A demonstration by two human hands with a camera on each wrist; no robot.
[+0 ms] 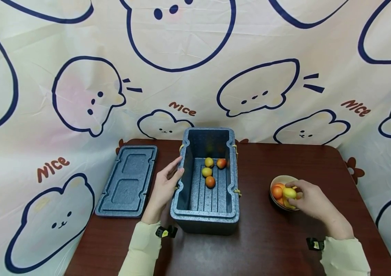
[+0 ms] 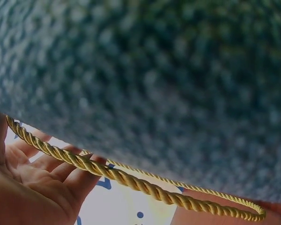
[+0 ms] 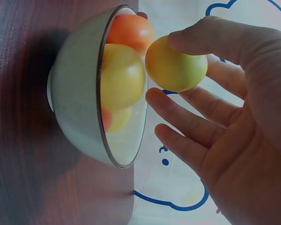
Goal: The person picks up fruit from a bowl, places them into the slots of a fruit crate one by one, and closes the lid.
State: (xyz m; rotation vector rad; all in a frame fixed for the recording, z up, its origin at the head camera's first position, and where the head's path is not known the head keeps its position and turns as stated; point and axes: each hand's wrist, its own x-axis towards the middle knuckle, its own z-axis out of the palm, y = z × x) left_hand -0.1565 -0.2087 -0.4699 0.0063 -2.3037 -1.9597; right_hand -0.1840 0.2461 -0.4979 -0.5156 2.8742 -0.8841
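Observation:
My right hand (image 1: 314,203) pinches a small yellow round fruit (image 3: 175,70) between thumb and fingers, just above the bowl's opening. The pale bowl (image 3: 75,103) has a dark rim and holds orange (image 3: 131,33) and yellow (image 3: 122,77) fruits. My left hand (image 1: 162,188) touches the left side of a blue-grey foam box (image 1: 205,218), its fingers loosely extended. In the left wrist view, a twisted gold rope handle (image 2: 145,187) passes in front of that hand. Two yellow fruits (image 1: 206,172) and two orange-red fruits (image 1: 210,182) lie on the ribbed box floor.
The box's flat lid (image 1: 126,180) lies on the dark brown table (image 1: 260,237), left of the box. A printed cloth (image 1: 195,92) hangs close behind the table and at its sides. The bowl stands well to the right of the box.

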